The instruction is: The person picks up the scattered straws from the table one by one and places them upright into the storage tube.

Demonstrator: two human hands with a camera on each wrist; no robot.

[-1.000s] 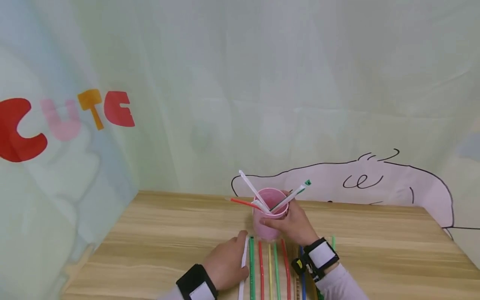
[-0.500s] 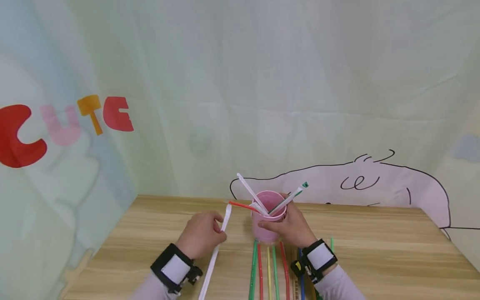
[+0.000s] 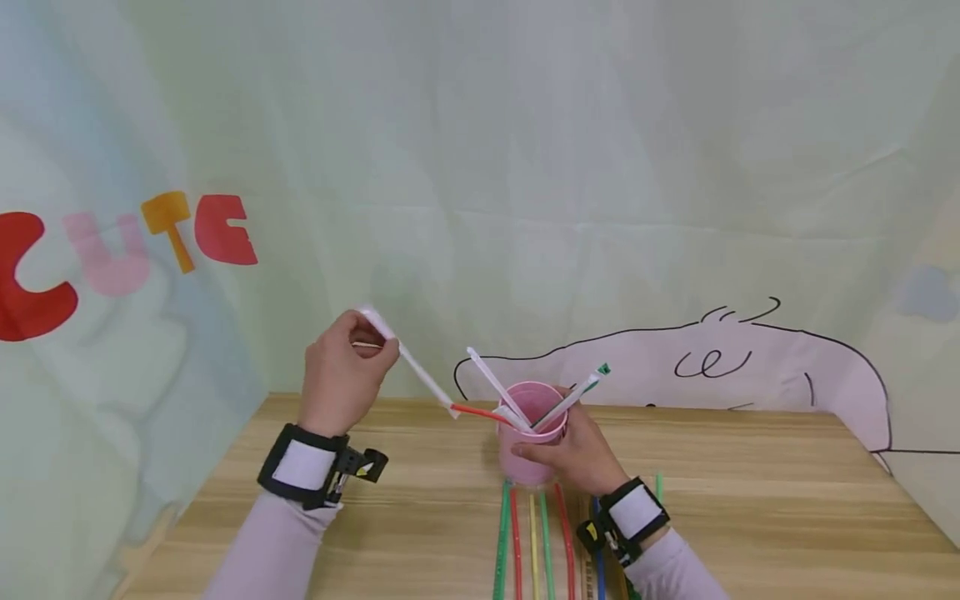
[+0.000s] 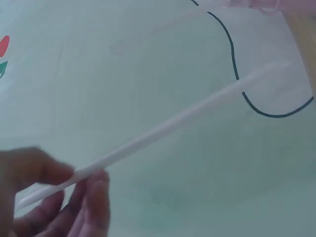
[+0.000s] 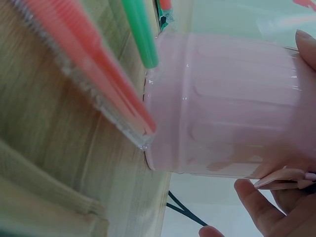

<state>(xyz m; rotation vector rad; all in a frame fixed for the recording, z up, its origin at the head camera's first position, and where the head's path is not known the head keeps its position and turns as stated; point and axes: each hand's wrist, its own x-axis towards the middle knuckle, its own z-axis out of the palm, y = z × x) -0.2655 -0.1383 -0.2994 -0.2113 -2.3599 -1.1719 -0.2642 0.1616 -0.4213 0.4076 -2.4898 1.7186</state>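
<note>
My left hand (image 3: 341, 371) is raised above the table, pinching a white paper-wrapped straw (image 3: 424, 375) near its upper end. In the left wrist view the straw (image 4: 148, 137) runs slantwise out from between thumb and fingers. Its lower end overlaps the tip of a red straw (image 3: 480, 412) that leans out of a small pink bucket (image 3: 517, 465). A white wrapped straw (image 3: 491, 379) and one with a green end (image 3: 567, 402) also stick out of the bucket. My right hand (image 3: 588, 446) grips the bucket's right side, thumb across its front below the rim.
In front of the bucket several straws lie side by side, among them a green straw (image 3: 502, 542), a yellow straw (image 3: 534, 542) and a blue straw (image 3: 599, 550). Behind the wooden table (image 3: 750, 500) hangs a printed curtain (image 3: 600, 167).
My left hand has lifted the white straw from the left end of the row, moved it up and left, and tilted it toward the bucket. The right hand still holds the bucket in place.
</note>
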